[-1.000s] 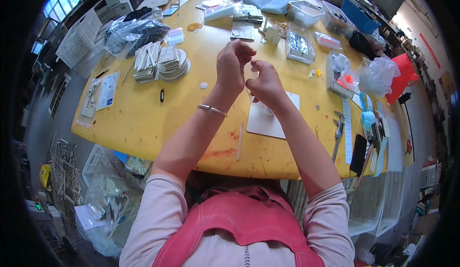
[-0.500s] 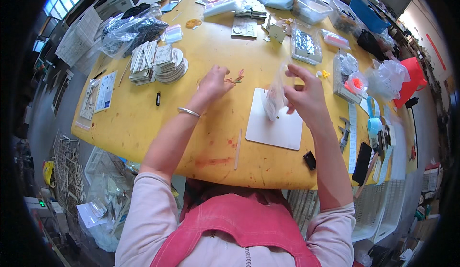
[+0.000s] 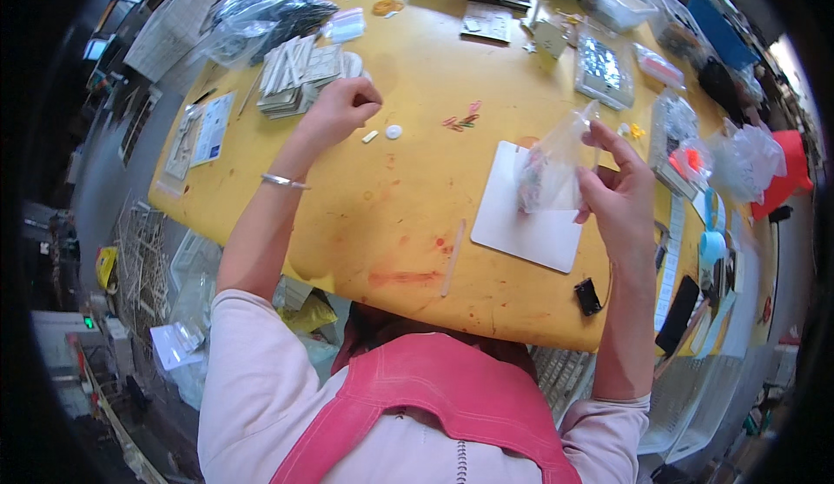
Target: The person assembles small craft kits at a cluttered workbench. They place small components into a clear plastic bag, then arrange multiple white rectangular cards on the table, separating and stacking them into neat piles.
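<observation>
My left hand (image 3: 341, 112) hovers over the table's left half, closed, with its fingertips pinched together. What it holds, if anything, is hidden. Just right of it lie a white disc (image 3: 393, 131) and a small pale strip (image 3: 370, 137). My right hand (image 3: 618, 180) pinches the edge of a clear plastic bag (image 3: 556, 167), which has small items at its bottom that I cannot make out. The bag hangs over a white board (image 3: 527, 236). Several coloured paper clips (image 3: 463, 117) are scattered between my hands.
Stacked pale flat pieces (image 3: 300, 76) stand beyond my left hand. A black small block (image 3: 587, 296) and a clear strip (image 3: 453, 258) lie near the front edge. At right are a phone (image 3: 678, 314), blue tape (image 3: 712, 246) and a red bag (image 3: 782, 171).
My left hand has left the paper clips and moved left toward the stacked pieces. The white disc and pale strip now show. My right hand keeps the bag over the board. The view has shifted.
</observation>
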The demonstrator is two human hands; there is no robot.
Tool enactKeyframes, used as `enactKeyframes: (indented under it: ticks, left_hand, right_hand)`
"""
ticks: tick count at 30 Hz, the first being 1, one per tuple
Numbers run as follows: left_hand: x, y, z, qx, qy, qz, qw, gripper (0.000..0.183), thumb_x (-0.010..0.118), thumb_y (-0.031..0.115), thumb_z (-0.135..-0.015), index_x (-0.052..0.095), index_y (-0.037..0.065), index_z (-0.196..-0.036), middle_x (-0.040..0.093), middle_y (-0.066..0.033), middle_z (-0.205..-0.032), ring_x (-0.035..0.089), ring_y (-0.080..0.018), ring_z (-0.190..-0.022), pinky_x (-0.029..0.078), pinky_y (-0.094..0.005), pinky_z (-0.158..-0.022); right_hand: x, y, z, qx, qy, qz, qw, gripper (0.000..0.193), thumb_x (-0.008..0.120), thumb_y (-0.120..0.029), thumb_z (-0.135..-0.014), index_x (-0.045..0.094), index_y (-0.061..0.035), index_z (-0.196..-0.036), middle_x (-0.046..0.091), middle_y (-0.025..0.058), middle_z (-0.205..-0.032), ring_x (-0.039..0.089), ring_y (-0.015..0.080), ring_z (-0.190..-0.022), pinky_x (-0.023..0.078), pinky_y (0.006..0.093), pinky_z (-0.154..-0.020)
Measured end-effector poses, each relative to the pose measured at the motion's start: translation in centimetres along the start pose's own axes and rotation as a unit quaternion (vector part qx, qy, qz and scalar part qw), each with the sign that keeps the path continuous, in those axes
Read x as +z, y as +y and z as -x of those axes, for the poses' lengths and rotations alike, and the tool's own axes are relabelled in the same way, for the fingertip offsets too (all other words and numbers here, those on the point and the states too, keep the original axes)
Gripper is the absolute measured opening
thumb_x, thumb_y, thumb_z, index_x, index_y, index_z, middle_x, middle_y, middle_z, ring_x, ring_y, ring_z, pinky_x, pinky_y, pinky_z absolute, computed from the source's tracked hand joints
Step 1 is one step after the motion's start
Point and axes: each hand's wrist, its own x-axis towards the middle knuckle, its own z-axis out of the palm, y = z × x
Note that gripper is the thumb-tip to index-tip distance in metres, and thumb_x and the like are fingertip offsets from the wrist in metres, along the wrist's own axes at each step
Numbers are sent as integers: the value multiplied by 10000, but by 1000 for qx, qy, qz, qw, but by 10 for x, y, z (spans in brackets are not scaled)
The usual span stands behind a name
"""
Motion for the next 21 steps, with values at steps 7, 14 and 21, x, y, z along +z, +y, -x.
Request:
enactKeyframes:
  ticks: [7,14,21]
  left_hand:
    - [-19,-18,78,-115,16,-9,993,35,699,34,-913,676,8,-919,606,7,-740,556,-73,-648,473,-265,-583]
    - [-50,-18,97,-154,104,191,964,97,657,116,-1000,685,28,-1029,677,-19,-811,647,-76,-668,524,-254,-578]
    - [-64,-32,119,-152,143,171,963,172,712,176,-965,718,33,-1060,716,-32,-873,672,-88,-676,545,-246,-573]
  right_hand:
    - [6,2,3,-5,-14,-4,1000,595,589,96,-877,511,68,-1466,589,144,-1366,607,67,-644,522,227,-451]
    - [4,-1,13,-7,5,38,999,584,600,62,-895,504,70,-1472,620,161,-1356,601,79,-583,508,228,-456]
    - [11,-1,13,-12,2,36,999,589,595,72,-892,500,69,-1473,611,175,-1357,615,79,-603,514,224,-455]
